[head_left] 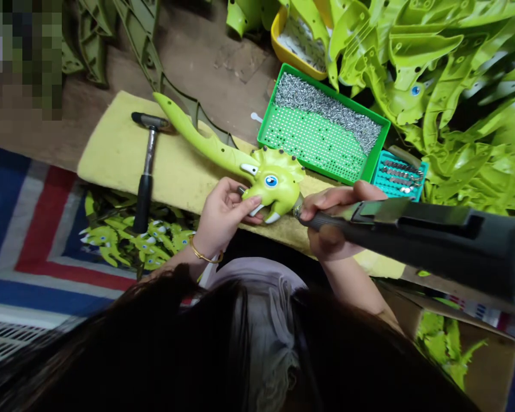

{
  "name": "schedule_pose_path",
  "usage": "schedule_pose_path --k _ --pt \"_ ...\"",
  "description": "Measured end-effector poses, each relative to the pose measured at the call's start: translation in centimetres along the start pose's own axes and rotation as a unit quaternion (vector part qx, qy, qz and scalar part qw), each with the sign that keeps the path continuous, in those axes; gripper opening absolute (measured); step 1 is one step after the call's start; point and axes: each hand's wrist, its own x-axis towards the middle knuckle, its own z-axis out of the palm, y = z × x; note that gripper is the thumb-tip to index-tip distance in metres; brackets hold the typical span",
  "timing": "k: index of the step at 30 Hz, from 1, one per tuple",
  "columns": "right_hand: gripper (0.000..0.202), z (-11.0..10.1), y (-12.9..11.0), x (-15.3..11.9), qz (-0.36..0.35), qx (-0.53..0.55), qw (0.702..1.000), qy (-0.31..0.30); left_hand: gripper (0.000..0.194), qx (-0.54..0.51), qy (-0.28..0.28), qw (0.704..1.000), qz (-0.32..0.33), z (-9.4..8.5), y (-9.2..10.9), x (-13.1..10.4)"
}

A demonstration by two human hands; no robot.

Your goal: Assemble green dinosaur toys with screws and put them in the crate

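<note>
Head cam: left hand (223, 212) has its grip pinched on the lime dino head (284, 182), near side of the green tray (298, 129), and the right hand (332, 212) has its grip wrapped round a black power tool (429, 240), tip right at that head. Hammer (147, 174) lies left of the tray, teal box (381, 182) just right

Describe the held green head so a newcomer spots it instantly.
Find the yellow mat. Over its middle, the left hand holds a green head with white horns and a blue eye. Unlike the similar heads heaped lower left, this one has a dark tool's tip beside it.
</note>
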Motion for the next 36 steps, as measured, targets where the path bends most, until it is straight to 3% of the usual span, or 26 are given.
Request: schedule_pose_path --k 2,5,8,12,15,19,22,26,31,34,36 --pt "0.047 -0.2 -0.1 1.4 -0.052 0.003 0.997 0.048 0.055 -0.002 -0.011 1.000 -0.010 0.1 -0.4 0.2" --pt "0.037 -0.8 1.3 4.6 -0.131 -0.041 0.976 0.169 0.054 -0.003 -0.030 0.999 -0.021 0.5 -1.1 0.6" --pt "0.035 -1.9 4.5 7.1 -0.112 -0.142 0.958 0.222 0.054 0.005 -0.036 0.999 -0.023 0.8 -1.5 0.8" --pt "0.051 -3.4 8.3 7.4 0.011 -0.150 0.974 0.171 0.052 0.011 -0.042 0.998 -0.034 0.9 -1.4 0.8" --pt "0.053 -4.1 9.2 6.8 0.094 -0.117 0.983 0.103 0.052 0.011 -0.043 0.998 -0.036 0.8 -1.3 0.8" --pt "0.052 -4.0 8.9 6.8 0.085 -0.153 0.980 0.092 0.053 0.015 -0.040 0.998 -0.043 0.8 -1.3 0.8" --pt "0.045 -3.1 7.6 7.3 -0.008 -0.161 0.975 0.155 0.053 0.021 -0.042 0.998 -0.046 0.8 -1.3 0.8" --pt "0.027 -1.7 4.5 7.5 -0.141 -0.028 0.962 0.230 0.052 0.022 -0.043 0.998 -0.040 0.7 -1.3 0.8" --pt "0.030 0.0 1.5 6.1 -0.098 0.035 0.981 0.164 0.051 0.020 -0.039 0.998 -0.036 0.8 -1.3 0.8" --pt "0.033 0.3 2.2 4.9 -0.078 -0.011 0.987 0.137 0.052 0.024 -0.039 0.998 -0.039 0.8 -1.3 0.8" --pt "0.040 0.0 3.5 4.0 0.009 -0.056 0.993 0.099 0.053 0.023 -0.041 0.998 -0.039 0.8 -1.3 0.8"
